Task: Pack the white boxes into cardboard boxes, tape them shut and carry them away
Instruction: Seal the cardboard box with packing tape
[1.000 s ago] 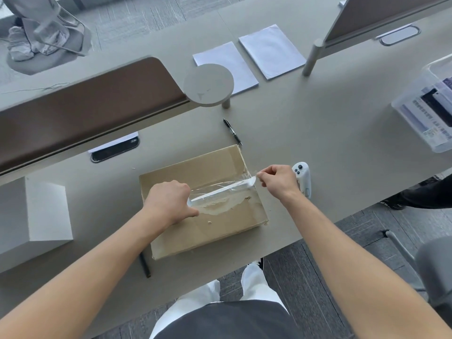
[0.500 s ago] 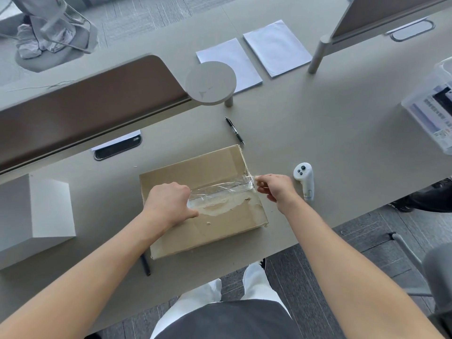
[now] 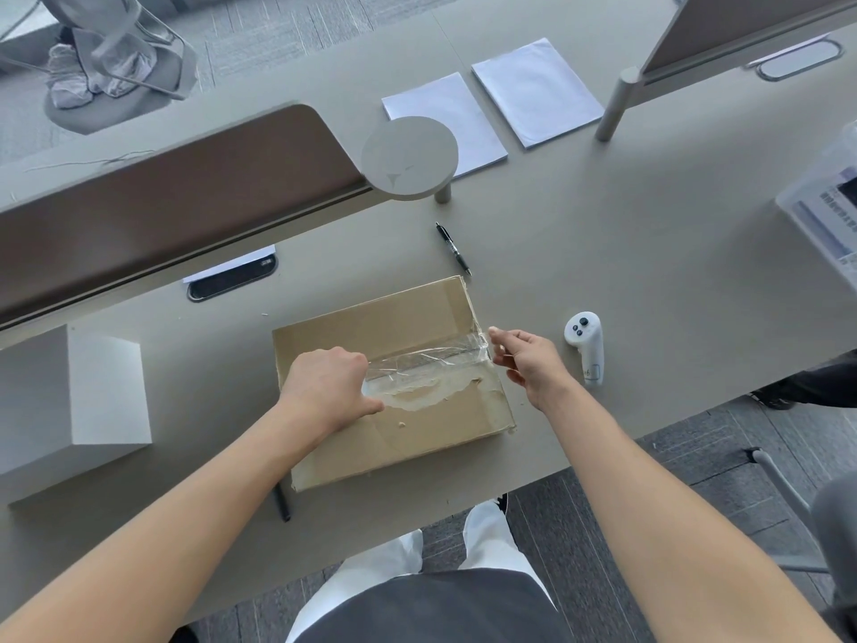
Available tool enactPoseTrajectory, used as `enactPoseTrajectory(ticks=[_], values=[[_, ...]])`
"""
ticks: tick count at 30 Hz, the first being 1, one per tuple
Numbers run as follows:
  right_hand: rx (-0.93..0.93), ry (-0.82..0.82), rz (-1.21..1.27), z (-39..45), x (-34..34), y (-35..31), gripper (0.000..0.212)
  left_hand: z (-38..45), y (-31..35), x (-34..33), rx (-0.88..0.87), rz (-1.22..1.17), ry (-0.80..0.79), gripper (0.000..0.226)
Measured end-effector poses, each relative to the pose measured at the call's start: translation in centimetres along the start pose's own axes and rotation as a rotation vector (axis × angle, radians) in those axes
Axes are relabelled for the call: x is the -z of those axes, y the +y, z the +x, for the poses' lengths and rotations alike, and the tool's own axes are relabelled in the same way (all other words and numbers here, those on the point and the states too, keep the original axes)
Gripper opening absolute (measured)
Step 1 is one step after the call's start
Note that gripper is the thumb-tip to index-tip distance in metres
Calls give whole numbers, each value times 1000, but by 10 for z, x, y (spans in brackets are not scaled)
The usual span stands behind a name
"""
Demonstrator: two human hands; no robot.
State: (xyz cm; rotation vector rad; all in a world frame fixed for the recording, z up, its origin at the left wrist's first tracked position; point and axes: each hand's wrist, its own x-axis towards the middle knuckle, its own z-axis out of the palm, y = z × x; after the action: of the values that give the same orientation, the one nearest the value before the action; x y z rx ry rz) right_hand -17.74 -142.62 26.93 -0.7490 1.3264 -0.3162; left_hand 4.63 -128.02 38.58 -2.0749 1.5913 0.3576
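Note:
A closed cardboard box (image 3: 417, 438) lies flat on the grey table near its front edge. A strip of clear tape (image 3: 426, 364) runs along its top seam, wrinkled, from my left hand to the right edge. My left hand (image 3: 324, 387) rests on the box as a fist, curled over the tape's left end; what is under it is hidden. My right hand (image 3: 528, 359) is at the box's right edge, its fingertips touching the tape's end there. A white box (image 3: 69, 401) stands on the table to the far left.
A white controller (image 3: 585, 345) lies right of the box, a black pen (image 3: 453, 249) behind it, a dark marker (image 3: 282, 501) at its front left corner. Brown dividers (image 3: 162, 201), a round disc (image 3: 409, 155), white papers (image 3: 538, 90) and a clear bin (image 3: 825, 215) lie beyond.
My right hand has lowered the stretched tape onto the box top and moved to the right edge. My left hand has stayed in place.

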Motion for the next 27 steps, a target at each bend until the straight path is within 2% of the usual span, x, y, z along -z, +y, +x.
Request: enactPoseTrajectory(ticks=[5,11,13,16,19,22,24,27], values=[[-44,-14,50,0,-8,10,26,0,1,-1,1,0,2,45],[56,29,67,-6,-16,18,25,-1,3,-6,18,-28,31,45],[123,53,8,-7,-18,20,29,-1,3,-7,21,-38,43,43],[92,49,-260,-7,-10,20,59,-2,5,-9,18,-64,58,41],[130,144,-552,-7,0,22,42,-4,6,-10,18,-88,65,41],[254,228,-390,-17,-5,20,21,-5,6,-12,34,-117,77,41],[294,194,-352,-28,-17,15,30,-7,6,-13,45,-140,79,42],[355,197,-532,-41,-31,13,46,-9,6,-13,51,-167,72,43]])
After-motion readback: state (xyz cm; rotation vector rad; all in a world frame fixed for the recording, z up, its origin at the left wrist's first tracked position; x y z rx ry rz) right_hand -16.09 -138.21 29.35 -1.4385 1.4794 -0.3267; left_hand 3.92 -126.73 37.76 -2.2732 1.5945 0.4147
